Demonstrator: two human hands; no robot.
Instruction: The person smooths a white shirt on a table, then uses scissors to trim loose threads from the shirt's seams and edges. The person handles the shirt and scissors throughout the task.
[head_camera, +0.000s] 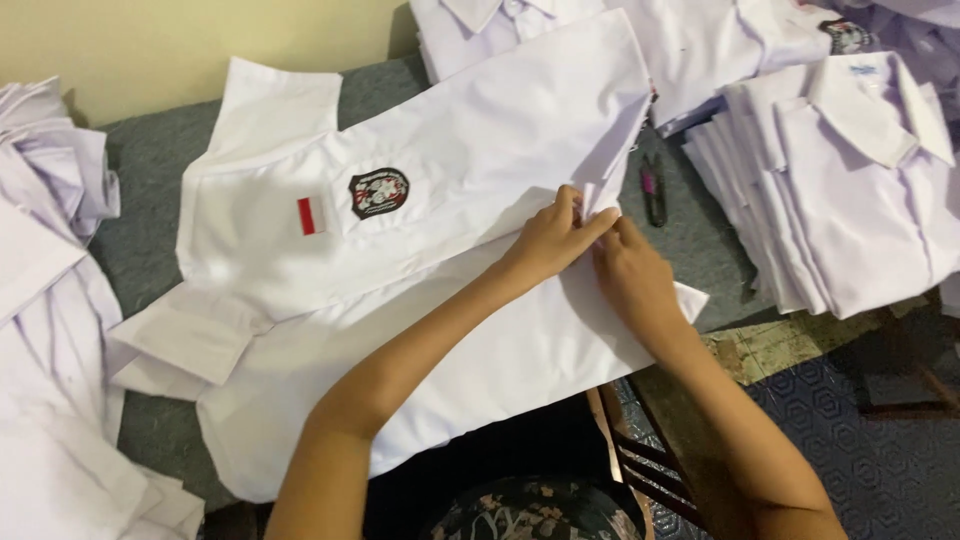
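Note:
A white short-sleeved shirt (450, 170) lies spread on a grey-covered table (150, 150), collar to the left. Its chest pocket carries a black round badge (379, 192) and a small red-and-white patch (312, 215). My left hand (550, 238) and my right hand (632, 278) meet at the shirt's lower front edge near the hem, fingertips pinching the white fabric together. Both forearms reach in from the bottom of the view.
A neat stack of folded white shirts (850, 180) stands at the right. More white shirts (700, 40) are piled at the back, and loose ones (50, 300) at the left. Small dark thread snips (653, 190) lie between shirt and stack. A patterned floor (880, 440) shows below right.

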